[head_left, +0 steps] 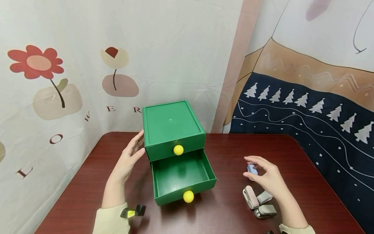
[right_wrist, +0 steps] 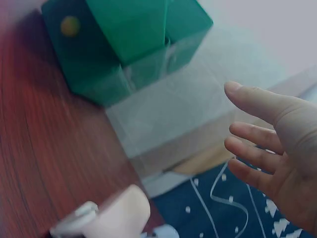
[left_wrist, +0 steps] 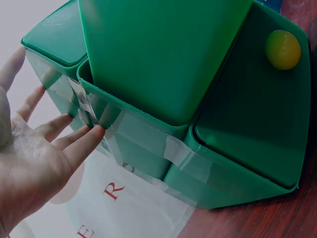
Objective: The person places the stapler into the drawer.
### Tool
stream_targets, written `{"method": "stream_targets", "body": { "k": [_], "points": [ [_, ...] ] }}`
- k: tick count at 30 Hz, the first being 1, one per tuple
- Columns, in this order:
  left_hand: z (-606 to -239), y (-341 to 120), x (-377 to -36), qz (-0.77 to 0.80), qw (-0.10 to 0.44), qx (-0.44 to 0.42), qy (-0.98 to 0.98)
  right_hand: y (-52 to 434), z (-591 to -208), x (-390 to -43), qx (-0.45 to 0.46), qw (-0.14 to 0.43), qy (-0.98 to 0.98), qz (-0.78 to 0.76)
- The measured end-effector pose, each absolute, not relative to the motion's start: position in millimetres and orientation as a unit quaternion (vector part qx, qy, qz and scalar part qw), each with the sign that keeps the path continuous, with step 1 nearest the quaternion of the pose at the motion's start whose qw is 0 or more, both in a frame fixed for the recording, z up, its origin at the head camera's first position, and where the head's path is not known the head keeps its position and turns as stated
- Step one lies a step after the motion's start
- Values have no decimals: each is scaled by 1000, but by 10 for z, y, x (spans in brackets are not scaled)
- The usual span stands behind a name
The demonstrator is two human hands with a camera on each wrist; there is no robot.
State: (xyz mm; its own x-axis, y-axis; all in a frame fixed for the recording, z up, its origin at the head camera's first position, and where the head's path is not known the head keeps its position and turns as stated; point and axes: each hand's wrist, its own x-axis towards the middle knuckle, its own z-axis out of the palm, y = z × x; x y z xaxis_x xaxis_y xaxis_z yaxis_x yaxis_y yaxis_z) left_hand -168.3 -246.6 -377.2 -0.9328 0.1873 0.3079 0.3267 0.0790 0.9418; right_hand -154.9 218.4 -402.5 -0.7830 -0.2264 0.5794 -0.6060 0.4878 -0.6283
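A green drawer box [head_left: 173,125] with yellow round knobs stands on the table, its lower drawer [head_left: 178,177] pulled out. My left hand [head_left: 128,159] rests its spread fingertips on the box's left side, over clear tape in the left wrist view. On the right, my right hand [head_left: 267,175] hovers with thumb and fingers apart around a small blue object [head_left: 252,169], partly hidden by the fingers. In the right wrist view, the right hand [right_wrist: 270,144] holds nothing. Just below it lie a pink stapler-like piece [head_left: 250,197] and two greyish ones [head_left: 264,197].
The dark red wooden table [head_left: 225,214] has rounded far corners. Behind it hangs a pale curtain [head_left: 175,58] with printed flowers and letters. To the right is a dark blue printed cloth [head_left: 306,130] with white trees.
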Motion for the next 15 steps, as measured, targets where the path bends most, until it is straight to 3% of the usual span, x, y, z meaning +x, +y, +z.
{"method": "stream_targets", "body": {
  "k": [15],
  "points": [
    [-3762,-2457,-1684,-655,54,-180,-732,2735,-4499,-1853,174,69,-891,414]
  ]
}}
